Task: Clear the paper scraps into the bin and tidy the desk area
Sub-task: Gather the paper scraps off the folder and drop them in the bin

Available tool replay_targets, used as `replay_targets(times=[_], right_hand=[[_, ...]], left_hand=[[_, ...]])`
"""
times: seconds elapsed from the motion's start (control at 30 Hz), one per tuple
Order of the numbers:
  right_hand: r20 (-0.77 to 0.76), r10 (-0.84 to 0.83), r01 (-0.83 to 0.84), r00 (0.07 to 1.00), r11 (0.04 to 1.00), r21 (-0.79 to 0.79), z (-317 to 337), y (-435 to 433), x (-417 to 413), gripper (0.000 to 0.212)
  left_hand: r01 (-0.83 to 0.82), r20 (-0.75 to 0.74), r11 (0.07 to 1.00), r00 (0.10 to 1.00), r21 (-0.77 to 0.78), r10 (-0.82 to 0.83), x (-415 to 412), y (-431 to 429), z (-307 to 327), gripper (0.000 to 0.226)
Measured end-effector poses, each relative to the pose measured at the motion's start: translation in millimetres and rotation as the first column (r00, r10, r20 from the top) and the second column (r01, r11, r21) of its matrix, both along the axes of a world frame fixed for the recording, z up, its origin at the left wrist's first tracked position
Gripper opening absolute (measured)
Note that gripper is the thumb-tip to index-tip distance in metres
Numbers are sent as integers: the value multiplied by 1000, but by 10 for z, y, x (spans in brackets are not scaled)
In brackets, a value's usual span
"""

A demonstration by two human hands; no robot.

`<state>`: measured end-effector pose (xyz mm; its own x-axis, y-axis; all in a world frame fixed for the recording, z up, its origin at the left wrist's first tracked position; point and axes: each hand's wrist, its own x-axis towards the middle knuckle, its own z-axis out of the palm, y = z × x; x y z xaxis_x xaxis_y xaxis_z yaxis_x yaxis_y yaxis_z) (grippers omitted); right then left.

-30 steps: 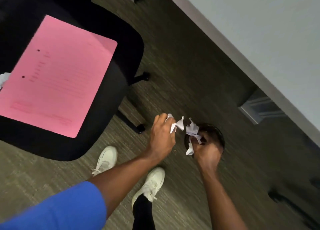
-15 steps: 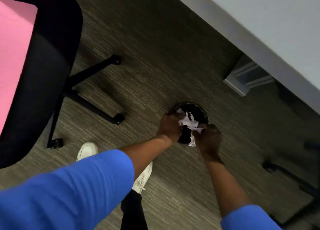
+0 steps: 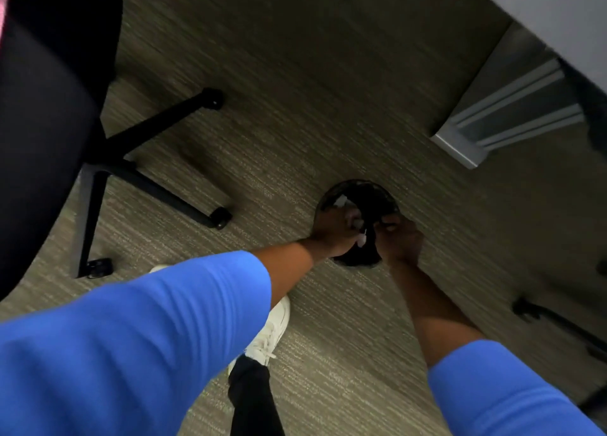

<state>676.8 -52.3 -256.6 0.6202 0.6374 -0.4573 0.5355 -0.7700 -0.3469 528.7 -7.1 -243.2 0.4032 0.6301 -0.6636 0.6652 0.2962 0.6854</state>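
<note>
A round black bin (image 3: 377,189) stands on the carpet under the desk's edge. Both of my hands hang over its mouth. My left hand (image 3: 335,233) is closed around white paper scraps (image 3: 356,221); small pieces stick out past its fingers and one dangles between the hands. My right hand (image 3: 403,240) is curled at the bin's right rim, close to the left hand. Whether it holds paper is hidden by the fingers and the dark.
A black office chair (image 3: 49,123) fills the left, its star base and castors (image 3: 219,218) reaching toward the bin. The white desk (image 3: 578,15) and its grey leg (image 3: 492,123) stand at upper right. My white shoe (image 3: 274,329) is below the hands. Another black base (image 3: 558,324) lies at right.
My hands have sunk lower into the bin's mouth and less paper shows between them. The view has swung right, so the chair and its pink sheet have slid out to the left.
</note>
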Motion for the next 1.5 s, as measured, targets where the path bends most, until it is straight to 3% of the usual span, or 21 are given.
replay_targets(times=[0.1,0.2,0.37,0.47,0.67,0.8,0.97,1.17,1.23,1.4,1.5], right_hand=[[30,25,-25,999,1000,-13,40,-34,-77,19],[61,25,-26,998,999,20,184,-71,-240,19],[-67,54,-45,996,991,129,541,27,-590,13],[-162,52,-14,985,975,223,843,217,-942,9],[-280,228,-150,933,950,275,1503,632,-1840,11],[-162,493,-396,855,822,410,1979,937,-2593,10],[-135,640,-526,757,718,455,2452,1285,-3491,10],[-95,783,-652,615,573,496,2747,1633,-4678,11],[-64,846,-731,530,494,470,2768,1736,-5094,18],[56,964,-903,259,221,369,2692,1903,-6088,34],[128,985,-951,116,73,302,2584,1982,-6514,38]], left_hand=[[-12,-24,999,1000,-40,11,-85,-52,-33,37],[89,-97,996,991,15,-87,-232,-134,8,34],[108,-180,991,979,84,-91,-671,-165,253,35],[-40,-186,998,981,48,48,-1061,-186,465,23],[-296,-150,951,940,93,307,-1836,-138,1011,14],[-436,-140,884,877,168,459,-2494,-8,1420,20],[-558,-135,744,760,368,636,-3369,82,1896,18],[-444,-154,532,646,721,747,-4433,-44,2148,19],[-397,-205,530,621,749,756,-4684,-112,2115,31],[-400,-347,639,593,657,727,-4995,-175,1967,74],[-390,-372,658,592,644,715,-4956,-197,1882,84]])
